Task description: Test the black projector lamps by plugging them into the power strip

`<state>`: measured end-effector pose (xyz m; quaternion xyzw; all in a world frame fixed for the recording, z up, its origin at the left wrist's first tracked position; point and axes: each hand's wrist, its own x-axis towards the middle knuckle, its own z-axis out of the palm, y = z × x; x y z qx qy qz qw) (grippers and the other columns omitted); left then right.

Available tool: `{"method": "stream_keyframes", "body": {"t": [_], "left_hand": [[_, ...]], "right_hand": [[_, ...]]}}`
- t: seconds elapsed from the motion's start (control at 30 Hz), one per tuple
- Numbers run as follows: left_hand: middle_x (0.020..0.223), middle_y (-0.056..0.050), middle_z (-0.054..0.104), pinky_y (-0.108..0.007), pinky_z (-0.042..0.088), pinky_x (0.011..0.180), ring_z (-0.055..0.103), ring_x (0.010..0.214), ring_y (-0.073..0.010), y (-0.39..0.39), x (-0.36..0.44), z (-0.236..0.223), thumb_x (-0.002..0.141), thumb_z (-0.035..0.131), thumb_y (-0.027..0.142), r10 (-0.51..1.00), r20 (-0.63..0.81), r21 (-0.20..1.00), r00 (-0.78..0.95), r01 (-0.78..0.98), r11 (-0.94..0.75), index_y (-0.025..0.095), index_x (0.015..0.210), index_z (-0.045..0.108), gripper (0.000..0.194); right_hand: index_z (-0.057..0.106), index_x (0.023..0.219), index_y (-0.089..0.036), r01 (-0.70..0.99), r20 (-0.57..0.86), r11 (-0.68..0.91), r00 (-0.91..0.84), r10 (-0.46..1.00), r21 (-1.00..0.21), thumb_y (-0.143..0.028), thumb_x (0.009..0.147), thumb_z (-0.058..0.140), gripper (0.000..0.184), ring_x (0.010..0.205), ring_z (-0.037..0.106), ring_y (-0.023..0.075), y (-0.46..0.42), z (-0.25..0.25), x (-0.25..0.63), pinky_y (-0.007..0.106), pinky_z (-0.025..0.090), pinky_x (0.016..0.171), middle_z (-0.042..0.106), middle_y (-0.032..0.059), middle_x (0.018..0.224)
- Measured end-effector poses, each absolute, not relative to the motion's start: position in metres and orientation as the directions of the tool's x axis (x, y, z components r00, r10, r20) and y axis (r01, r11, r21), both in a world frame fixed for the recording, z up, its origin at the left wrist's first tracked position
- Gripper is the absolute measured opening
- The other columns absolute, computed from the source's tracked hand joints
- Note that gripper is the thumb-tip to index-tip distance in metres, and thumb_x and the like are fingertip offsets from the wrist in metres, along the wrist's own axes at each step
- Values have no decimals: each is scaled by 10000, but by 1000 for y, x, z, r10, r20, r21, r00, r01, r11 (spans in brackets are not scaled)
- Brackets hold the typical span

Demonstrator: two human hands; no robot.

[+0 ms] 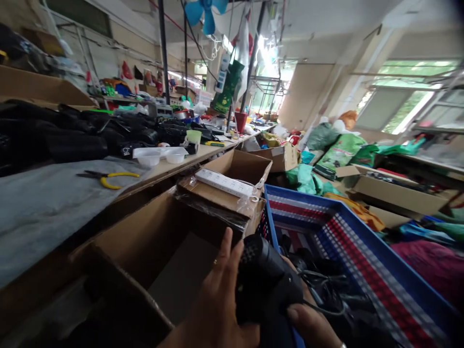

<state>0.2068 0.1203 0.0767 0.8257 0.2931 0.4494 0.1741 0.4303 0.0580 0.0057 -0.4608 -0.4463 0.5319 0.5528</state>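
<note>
**Both hands on a black corded appliance (268,280)**

At bottom centre of the frame, the left hand (217,304) and right hand (311,328) are closed around the black corded appliance (a hair dryer, by its shape). Its cable trails toward the blue plastic crate (362,232) at lower right. Above, a white power strip (224,183) lies on a cardboard box (239,166).

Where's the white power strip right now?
In the head view, the white plastic power strip lies on the flap of an open cardboard box near centre, just up and left of the rim of a blue plastic basket.
</note>
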Motion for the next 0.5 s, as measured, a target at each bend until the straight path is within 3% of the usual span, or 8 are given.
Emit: {"method": "stream_keyframes", "body": {"t": [0.13,0.27,0.37,0.5], "left_hand": [[1456,-150,302,-448,430,989,403,1276,-309,116,202,85,588,685,200,705,458,727,541,228,-648,247,1428,43,1059],[1269,-98,545,-362,474,956,556,1124,-237,114,204,91,625,683,233,680,328,841,656,125,-526,205,1399,216,905],[1240,-132,569,-372,453,981,564,1110,-253,114,205,97,593,707,222,690,302,832,658,171,-527,124,1327,377,811],[1308,-189,511,-419,387,1038,496,1202,-289,118,201,93,606,752,290,587,394,735,707,140,-663,86,1268,467,749]], "right_hand": [[401,1359,-219,-111,-34,-34,1,999,-993,-552,469,774,1021,1236,395,364,45,22,434,496,282,1045,508,117,1293],[412,1346,-208,-205,-33,-45,-60,998,-978,-525,494,759,973,1217,414,351,35,26,426,483,286,1038,507,120,1285],[403,1345,-206,-293,-32,-57,-90,995,-954,-505,515,752,949,1219,410,345,32,21,420,476,291,1033,503,124,1283],[376,1336,-233,-344,-17,-55,-114,993,-937,-468,518,777,941,1205,423,330,30,16,422,465,308,1015,482,112,1298]]}}
